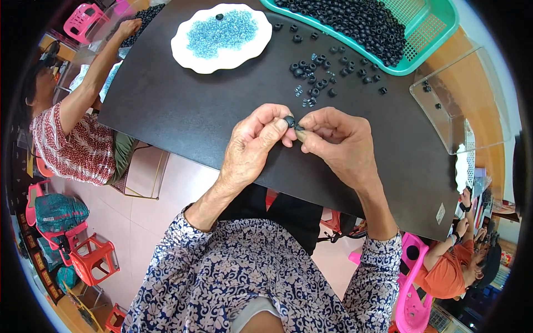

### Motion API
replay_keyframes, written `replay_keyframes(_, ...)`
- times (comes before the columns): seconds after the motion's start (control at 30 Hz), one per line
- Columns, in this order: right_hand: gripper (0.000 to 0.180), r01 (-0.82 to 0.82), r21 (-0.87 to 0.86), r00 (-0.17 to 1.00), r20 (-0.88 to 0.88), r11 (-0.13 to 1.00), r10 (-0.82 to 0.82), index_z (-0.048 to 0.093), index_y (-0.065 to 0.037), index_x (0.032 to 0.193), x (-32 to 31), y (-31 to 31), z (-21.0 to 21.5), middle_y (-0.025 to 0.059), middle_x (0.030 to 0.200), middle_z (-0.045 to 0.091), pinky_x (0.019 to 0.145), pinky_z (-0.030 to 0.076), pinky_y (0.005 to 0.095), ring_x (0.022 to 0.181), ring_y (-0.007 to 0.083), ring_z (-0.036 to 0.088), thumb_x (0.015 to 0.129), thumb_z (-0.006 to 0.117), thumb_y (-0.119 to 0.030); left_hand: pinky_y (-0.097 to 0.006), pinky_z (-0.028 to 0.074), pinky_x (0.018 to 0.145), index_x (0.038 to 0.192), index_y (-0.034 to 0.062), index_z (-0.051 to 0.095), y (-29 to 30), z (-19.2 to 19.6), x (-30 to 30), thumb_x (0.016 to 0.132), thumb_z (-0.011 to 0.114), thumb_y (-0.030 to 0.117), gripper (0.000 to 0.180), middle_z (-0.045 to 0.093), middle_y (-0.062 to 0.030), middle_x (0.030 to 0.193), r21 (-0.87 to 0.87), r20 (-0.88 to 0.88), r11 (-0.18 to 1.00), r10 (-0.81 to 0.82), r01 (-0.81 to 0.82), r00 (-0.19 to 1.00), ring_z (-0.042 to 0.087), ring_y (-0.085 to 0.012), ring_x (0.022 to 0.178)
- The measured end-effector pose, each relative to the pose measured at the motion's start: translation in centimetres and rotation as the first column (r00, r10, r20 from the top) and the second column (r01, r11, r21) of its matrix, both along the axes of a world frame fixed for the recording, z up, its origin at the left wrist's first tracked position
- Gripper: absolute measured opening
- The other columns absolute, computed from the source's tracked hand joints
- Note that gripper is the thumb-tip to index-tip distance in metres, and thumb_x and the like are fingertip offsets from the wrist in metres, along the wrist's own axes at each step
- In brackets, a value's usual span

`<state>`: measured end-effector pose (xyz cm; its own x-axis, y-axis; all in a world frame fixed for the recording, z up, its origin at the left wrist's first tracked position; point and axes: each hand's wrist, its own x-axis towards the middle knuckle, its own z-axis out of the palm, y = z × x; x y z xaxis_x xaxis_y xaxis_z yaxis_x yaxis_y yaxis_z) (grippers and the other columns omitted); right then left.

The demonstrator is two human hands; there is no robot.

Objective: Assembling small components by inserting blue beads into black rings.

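Observation:
Over the near part of the dark table (211, 122), my left hand (250, 141) pinches a round black plastic piece (289, 120) between thumb and fingers. Close against it, the thumb and forefinger of my right hand (344, 141) are closed on a small dark piece (300, 128), partly hidden by the fingertips. Whether the two pieces touch is hard to see. Beyond my hands lie several loose black pieces with holes (317, 85) and a few small metal springs (298, 91).
A white scalloped plate (183, 53) at the far left carries shiny bluish bits and one black piece. A green basket (451, 28) heaped with black pieces stands far right, near a clear plastic box (480, 147). Other people (78, 141) sit at both sides.

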<state>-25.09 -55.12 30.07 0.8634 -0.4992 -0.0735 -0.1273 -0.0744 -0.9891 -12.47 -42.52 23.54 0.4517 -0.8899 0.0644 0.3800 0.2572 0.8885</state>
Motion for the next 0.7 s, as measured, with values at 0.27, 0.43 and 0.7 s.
replay_keyframes(0.27, 0.015, -0.017, -0.019, 1.000, -0.007, 1.000, 0.017, 0.065, 0.005, 0.096, -0.13, -0.26, -0.32, 0.0058, 0.087, 0.068, 0.067, 0.052, 0.0211, 0.075, 0.0092, 0.064, 0.081, 0.068, 0.005, -0.023, 0.048, 0.076, 0.107, -0.0018, 0.058, -0.19, 0.43, -0.52, 0.100, 0.051, 0.017, 0.021, 0.061, -0.0028, 0.085, 0.028, 0.045, 0.998, 0.048, -0.049, 0.998, 0.057, -0.0086, 0.079)
replay_keyframes(0.43, 0.008, 0.003, -0.028, 1.000, 0.024, 1.000, -0.002, 0.068, 0.003, 0.088, -0.16, -0.26, -0.58, 0.0018, 0.078, 0.069, 0.062, 0.048, 0.0179, 0.071, 0.0042, 0.063, 0.082, 0.067, -0.001, -0.023, 0.049, 0.076, 0.108, -0.0016, 0.058, -0.04, 0.89, -0.60, 0.100, 0.052, 0.018, 0.022, 0.061, -0.0030, 0.085, 0.042, 0.130, 0.997, 0.065, -0.071, 0.989, 0.057, -0.0085, 0.080)
replay_keyframes(0.7, 0.012, -0.005, 0.015, 0.998, 0.056, 1.000, 0.004, 0.064, 0.006, 0.097, -0.28, 0.01, -0.66, 0.0082, 0.088, 0.067, 0.069, 0.053, 0.0222, 0.078, 0.0112, 0.064, 0.085, 0.066, 0.004, -0.023, 0.048, 0.075, 0.108, -0.0018, 0.057, 0.00, 0.75, -0.68, 0.100, 0.052, 0.017, 0.022, 0.061, -0.0035, 0.086, 0.037, 0.195, 0.996, 0.073, -0.081, 0.978, 0.056, -0.0084, 0.080)
